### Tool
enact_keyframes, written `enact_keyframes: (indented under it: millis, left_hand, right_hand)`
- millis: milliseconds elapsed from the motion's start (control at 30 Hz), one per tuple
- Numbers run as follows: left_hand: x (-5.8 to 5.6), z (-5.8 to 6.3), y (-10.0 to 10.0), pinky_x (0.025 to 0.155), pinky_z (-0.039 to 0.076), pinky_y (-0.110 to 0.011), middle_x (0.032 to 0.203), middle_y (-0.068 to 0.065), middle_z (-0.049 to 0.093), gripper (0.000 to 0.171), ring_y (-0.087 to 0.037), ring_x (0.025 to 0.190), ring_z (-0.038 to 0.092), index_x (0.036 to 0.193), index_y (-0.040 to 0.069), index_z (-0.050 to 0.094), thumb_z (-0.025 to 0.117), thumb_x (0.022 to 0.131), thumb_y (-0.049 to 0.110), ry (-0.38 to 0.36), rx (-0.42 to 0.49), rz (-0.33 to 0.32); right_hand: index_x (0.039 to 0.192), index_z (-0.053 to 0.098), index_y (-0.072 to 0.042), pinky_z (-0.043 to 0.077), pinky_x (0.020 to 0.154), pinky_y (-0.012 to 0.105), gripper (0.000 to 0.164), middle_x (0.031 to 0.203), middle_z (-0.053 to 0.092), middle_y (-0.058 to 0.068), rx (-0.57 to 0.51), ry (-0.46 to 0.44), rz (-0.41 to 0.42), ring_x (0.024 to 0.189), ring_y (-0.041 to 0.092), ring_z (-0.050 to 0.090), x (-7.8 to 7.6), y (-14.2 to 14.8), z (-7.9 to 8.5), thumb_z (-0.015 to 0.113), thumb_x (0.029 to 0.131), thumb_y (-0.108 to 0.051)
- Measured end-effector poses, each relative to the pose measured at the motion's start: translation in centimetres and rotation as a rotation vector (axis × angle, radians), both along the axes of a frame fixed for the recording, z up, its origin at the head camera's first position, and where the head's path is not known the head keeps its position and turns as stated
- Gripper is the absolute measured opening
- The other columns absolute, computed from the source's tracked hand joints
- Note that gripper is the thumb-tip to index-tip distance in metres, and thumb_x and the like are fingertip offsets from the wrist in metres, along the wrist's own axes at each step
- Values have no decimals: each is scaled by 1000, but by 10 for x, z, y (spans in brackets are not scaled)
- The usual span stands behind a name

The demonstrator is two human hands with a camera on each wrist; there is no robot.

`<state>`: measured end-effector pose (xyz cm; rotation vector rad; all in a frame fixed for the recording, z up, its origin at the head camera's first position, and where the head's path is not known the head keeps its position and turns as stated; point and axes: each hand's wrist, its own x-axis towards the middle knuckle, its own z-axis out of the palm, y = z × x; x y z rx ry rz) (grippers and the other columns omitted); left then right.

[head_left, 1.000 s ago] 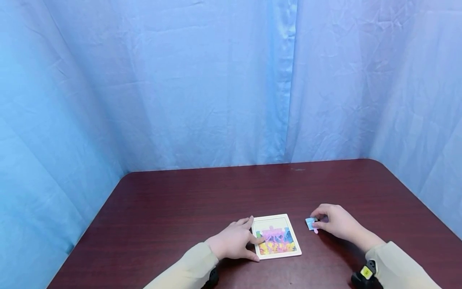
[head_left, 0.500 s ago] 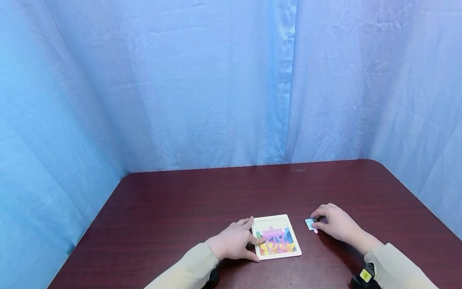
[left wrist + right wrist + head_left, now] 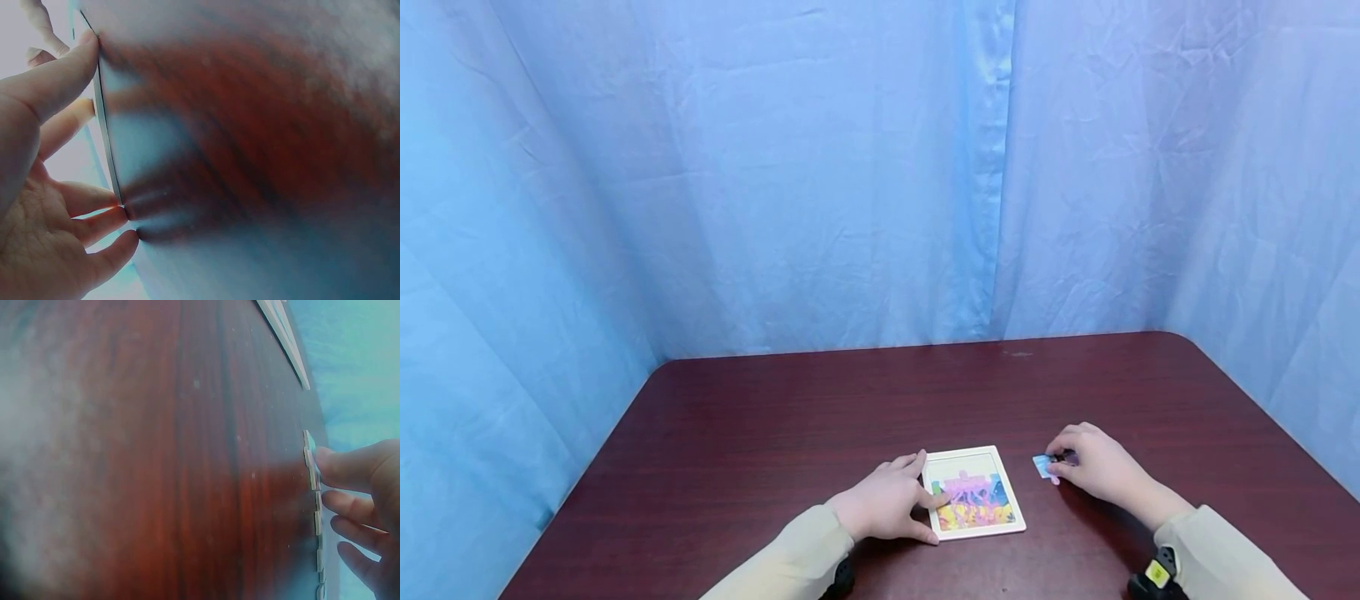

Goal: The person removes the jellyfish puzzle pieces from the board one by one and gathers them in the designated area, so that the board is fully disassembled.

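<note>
so there's a puzzle (image 3: 973, 510) in a pale frame (image 3: 982, 531) lying flat on the dark red tabletop (image 3: 820, 408). the near part of the frame is filled with pink, blue and yellow, and the far part shows a bare cream strip.

the left hand (image 3: 883, 505) is on the left side of the frame, fingers spread: thumb at the near left corner, one finger reaching over onto the puzzle, another up at the far left corner.

the right hand (image 3: 1099, 468) is off to the right of the frame, fingers bent, thumb and a fingertip pinching a blue and pink piece (image 3: 1042, 465). that piece sits near the frame, not touching it. the right wrist view has more pieces (image 3: 318, 524) edge-on in a line by the fingers, too side-on to make out the pictures.

both sleeves (image 3: 1221, 550) are light, and a black gadget (image 3: 1142, 586) with a yellow tag is on the right wrist. blue curtains (image 3: 835, 183) hang beyond the frame, behind the tabletop.
</note>
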<state>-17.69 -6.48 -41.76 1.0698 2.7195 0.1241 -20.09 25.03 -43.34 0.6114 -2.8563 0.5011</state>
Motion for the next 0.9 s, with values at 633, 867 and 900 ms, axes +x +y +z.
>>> enact_keyframes:
  millis: [633, 867, 900]
  left_hand:
    - [-3, -4, -1, 106, 35, -47, 151, -21, 30, 49, -29, 140, 31, 125, 37, 61, 71, 79, 49, -47, 17, 11]
    - [-3, -5, -1, 106, 35, -47, 151, -21, 31, 50, -30, 140, 32, 125, 38, 61, 71, 78, 49, -42, 15, 13]
    - [-3, -5, -1, 106, 35, -47, 151, -21, 31, 50, -30, 140, 32, 125, 38, 61, 71, 78, 49, -42, 15, 12]
  right_hand:
    - [85, 71, -17, 48, 70, 32, 12, 80, 58, -12, -23, 19, 42, 77, 10, 53, 0, -16, 7, 78, 75, -16]
    - [84, 71, -19, 49, 72, 34, 13, 83, 62, -12, -23, 53, 43, 81, 13, 56, 1, -21, 4, 79, 73, -17]
    - [84, 71, -19, 50, 72, 34, 13, 83, 62, -12, -27, 52, 41, 81, 13, 56, 1, -22, 4, 80, 74, -17]
